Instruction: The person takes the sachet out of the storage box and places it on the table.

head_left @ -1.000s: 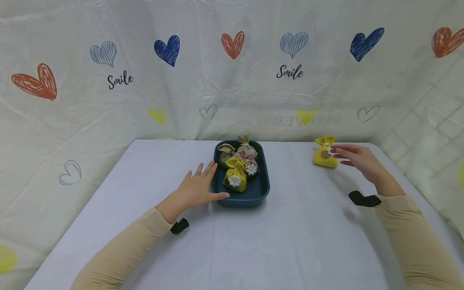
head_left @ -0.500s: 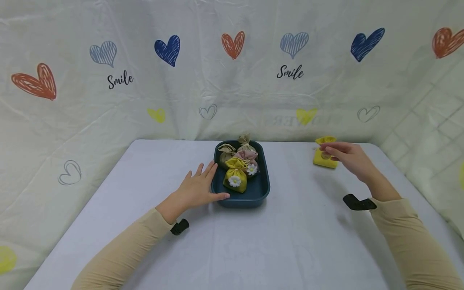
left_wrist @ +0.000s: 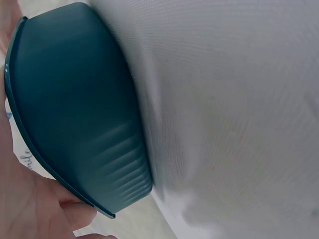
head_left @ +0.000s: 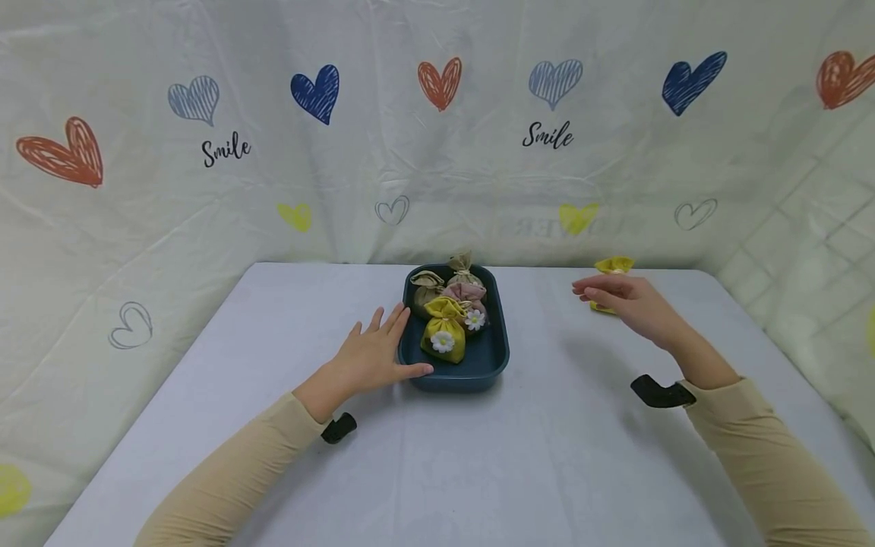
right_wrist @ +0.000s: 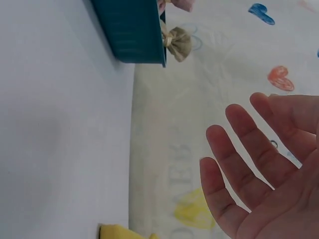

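My left hand [head_left: 362, 361] lies with spread fingers along the left side of a dark teal tray [head_left: 458, 384], its fingers and thumb at the rim. In the left wrist view the tray wall [left_wrist: 75, 99] rises close to the palm. Inside the tray sit small drawstring pouches: a yellow one [head_left: 434, 331] with a white flower, a pink one [head_left: 463, 292] and two brownish ones. My right hand [head_left: 636, 305] hovers over the table, relaxed and holding nothing, as the right wrist view shows. Behind it stands another yellow pouch [head_left: 614, 264], mostly hidden by the hand.
A white-covered table [head_left: 533, 456] carries the tray near its far edge. Behind it hangs a pale sheet [head_left: 465, 175] printed with hearts and the word "Smile". A second hanging sheet closes off the right side.
My right hand has moved left from beside the right-hand yellow pouch to in front of it, now covering most of it. The left hand and tray have stayed still.
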Available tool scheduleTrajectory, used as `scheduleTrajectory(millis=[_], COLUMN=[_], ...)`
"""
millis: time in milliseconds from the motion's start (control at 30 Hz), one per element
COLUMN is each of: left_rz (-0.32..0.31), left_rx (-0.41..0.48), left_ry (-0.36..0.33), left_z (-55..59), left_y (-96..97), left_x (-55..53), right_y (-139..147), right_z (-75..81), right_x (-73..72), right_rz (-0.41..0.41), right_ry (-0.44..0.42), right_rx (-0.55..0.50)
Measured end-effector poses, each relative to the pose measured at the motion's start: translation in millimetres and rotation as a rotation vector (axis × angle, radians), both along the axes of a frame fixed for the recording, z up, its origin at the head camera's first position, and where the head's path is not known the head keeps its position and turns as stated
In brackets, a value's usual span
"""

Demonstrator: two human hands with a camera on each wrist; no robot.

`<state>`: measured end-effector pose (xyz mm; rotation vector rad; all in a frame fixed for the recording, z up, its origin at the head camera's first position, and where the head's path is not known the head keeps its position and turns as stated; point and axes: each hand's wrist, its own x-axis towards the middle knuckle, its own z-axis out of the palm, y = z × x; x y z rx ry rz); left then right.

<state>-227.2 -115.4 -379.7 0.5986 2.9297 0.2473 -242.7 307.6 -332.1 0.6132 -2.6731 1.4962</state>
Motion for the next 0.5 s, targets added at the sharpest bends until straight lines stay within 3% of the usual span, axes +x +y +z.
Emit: scheduleTrajectory(millis=[267,500], left_rz=[0.009,0.004], left_rx=[0.001,0.004], left_ry=[-0.01,-0.008], left_z=[-0.2,-0.8], left_y=[0.2,-0.1], left_x=[0.1,-0.4], right_y=[-21.6,-39.4], right_z=[0.2,-2.5], right_x=[3.0,5.4], right_rz=[0.047,0.074], right_ry=[0.02,0.035], right_rx=[0.098,0.102])
